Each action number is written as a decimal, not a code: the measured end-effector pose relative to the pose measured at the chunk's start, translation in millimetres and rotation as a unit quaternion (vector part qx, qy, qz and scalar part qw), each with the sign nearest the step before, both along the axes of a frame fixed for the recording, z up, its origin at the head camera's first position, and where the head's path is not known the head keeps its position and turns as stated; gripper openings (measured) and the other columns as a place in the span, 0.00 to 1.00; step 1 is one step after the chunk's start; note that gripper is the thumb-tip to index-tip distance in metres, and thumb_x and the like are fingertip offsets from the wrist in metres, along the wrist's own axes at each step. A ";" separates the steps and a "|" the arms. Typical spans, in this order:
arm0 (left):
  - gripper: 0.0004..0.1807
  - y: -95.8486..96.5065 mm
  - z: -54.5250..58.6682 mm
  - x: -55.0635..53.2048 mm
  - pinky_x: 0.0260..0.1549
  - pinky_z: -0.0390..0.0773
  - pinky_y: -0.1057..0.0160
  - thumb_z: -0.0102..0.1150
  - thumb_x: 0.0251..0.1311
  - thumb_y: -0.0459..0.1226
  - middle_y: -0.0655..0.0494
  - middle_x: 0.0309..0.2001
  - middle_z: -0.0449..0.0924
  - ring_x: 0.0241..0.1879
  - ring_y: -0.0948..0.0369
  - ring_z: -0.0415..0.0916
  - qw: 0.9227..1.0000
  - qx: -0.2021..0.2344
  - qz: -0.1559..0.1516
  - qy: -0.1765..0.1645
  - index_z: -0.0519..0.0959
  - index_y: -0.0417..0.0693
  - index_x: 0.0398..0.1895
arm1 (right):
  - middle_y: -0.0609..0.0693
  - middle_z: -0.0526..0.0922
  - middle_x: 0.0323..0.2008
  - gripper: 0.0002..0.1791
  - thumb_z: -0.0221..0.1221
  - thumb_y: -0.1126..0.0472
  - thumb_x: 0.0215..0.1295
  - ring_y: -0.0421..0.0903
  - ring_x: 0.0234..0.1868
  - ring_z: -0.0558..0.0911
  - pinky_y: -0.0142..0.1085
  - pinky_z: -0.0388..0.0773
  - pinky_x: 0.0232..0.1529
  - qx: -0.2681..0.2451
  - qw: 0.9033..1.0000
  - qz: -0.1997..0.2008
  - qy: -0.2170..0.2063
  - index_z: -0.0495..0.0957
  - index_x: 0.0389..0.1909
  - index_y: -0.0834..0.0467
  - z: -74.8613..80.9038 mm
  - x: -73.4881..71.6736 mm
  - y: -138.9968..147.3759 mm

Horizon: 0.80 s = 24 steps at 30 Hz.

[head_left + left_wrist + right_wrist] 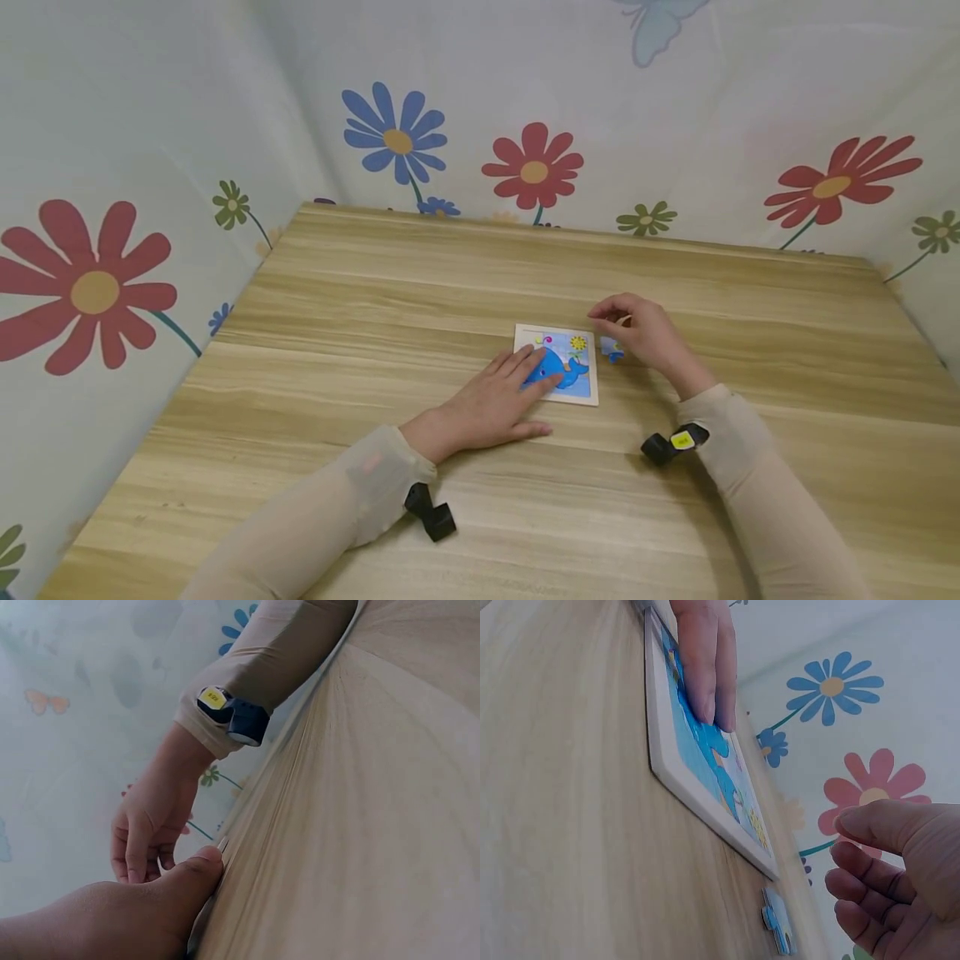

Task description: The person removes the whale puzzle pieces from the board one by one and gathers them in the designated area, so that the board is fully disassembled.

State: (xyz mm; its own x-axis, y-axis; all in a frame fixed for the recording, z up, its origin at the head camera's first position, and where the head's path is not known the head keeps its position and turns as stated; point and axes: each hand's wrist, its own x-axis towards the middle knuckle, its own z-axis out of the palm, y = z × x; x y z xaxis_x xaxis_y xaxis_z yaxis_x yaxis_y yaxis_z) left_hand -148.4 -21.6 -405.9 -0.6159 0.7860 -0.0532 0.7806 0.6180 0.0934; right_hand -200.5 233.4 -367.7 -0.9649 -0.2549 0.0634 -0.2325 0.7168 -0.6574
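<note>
A small jigsaw puzzle with a pale frame (pixel 597 392) and a blue whale picture lies on the wooden table. My left hand (pixel 491 404) rests over its left side with fingers spread, covering part of the whale. Just off the frame's right edge is a loose puzzle piece (pixel 611 348), light and darker blue; in the right wrist view this piece (pixel 778 922) lies on the tabletop. Above and beside it hovers my right hand (pixel 637 329), fingers loosely bent. A gap shows between its thumb (pixel 885 825) and fingertips, with nothing held there.
The wood-grain table (pixel 360 283) reaches back to a pale curtain (pixel 465 50) printed with large flowers, which also runs along the left and right sides. Each sleeve cuff carries a black wrist camera, the left camera (pixel 431 512) and the right camera (pixel 667 446).
</note>
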 end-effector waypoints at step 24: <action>0.38 1.6 1.4 -0.3 0.74 0.48 0.52 0.38 0.67 0.63 0.47 0.76 0.49 0.76 0.51 0.46 1.000 -0.007 -0.018 0.023 0.55 0.56 0.75 | 0.57 0.82 0.41 0.10 0.59 0.62 0.66 0.49 0.41 0.77 0.40 0.75 0.45 -0.014 0.999 0.042 -0.013 0.81 0.45 0.62 -7.5 -0.6 -29.7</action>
